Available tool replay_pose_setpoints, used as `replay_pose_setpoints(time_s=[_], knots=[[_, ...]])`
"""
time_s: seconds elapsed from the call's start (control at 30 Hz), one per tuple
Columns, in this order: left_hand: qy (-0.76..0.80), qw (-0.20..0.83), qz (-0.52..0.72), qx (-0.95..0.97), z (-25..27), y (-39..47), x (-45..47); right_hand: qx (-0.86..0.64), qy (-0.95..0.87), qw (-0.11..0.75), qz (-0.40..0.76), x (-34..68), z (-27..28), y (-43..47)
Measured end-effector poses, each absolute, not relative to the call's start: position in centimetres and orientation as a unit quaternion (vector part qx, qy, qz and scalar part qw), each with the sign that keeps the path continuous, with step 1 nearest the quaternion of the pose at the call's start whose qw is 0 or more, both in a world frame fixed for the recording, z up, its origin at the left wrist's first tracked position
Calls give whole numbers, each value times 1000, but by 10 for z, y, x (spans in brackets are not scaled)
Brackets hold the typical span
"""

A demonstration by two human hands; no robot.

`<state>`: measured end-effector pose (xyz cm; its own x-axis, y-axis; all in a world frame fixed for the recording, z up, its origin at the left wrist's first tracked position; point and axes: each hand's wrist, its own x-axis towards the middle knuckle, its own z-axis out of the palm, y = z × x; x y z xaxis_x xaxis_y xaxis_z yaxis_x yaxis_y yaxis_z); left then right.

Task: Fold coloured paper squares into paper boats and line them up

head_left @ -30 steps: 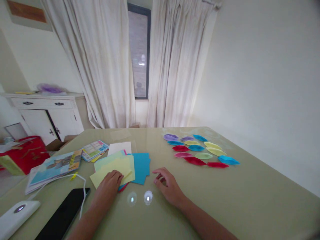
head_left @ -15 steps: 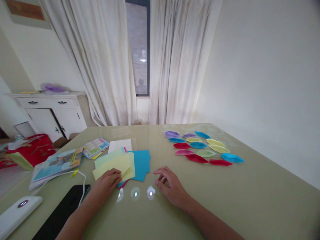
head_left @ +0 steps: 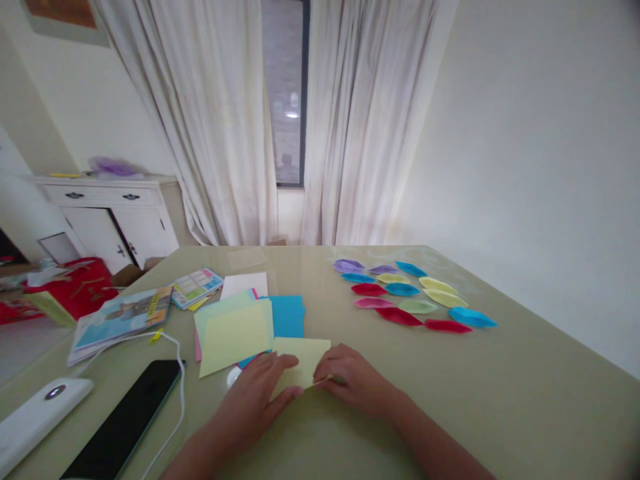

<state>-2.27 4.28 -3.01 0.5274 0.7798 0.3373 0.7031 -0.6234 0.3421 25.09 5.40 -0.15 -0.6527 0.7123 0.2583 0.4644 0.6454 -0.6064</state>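
A pale yellow sheet of paper [head_left: 311, 348] lies between my hands at the near middle of the table, tilted a little. My right hand [head_left: 347, 377] pinches its right side and near corner between thumb and curled fingers. On the left side of this sheet rests my left hand [head_left: 260, 387], fingers over the paper and thumb at its near edge, steadying it. Left of it is a fanned stack of coloured paper [head_left: 235, 333], yellow on top. Blue sheets [head_left: 289, 315] stick out behind the stack. My hands hide parts of the held sheet.
Several folded paper pieces [head_left: 401, 289], boat-like and in many colours, lie at the right back. To the left are a black phone [head_left: 133, 413], a white power bank [head_left: 37, 417] with a cable, and books [head_left: 123, 320]. A white sheet [head_left: 244, 285] lies beyond the stack.
A yellow sheet has come off the stack to the right and nearer me. My right hand, empty before, now grips it; my left hand has moved right with it.
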Motion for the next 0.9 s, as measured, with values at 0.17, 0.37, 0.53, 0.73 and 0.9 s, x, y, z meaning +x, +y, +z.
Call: replay_pose_setpoints(time_s=[0.17,0.37,0.53,0.73,0.9], knots=[[471,89,203,854,-33,65,-55,-331,-861,220,318,267,8,57],[408,193,215,866,-17,44,-47,-399,-834,206,321,272,24,51],[375,275,241,852,-3,28,-27,-446,-812,154,344,271,37,45],[460,229,215,830,-9,37,-17,-499,-763,173,372,269,24,45],[471,171,270,822,-30,39,-16,-572,-737,178,313,258,5,36]])
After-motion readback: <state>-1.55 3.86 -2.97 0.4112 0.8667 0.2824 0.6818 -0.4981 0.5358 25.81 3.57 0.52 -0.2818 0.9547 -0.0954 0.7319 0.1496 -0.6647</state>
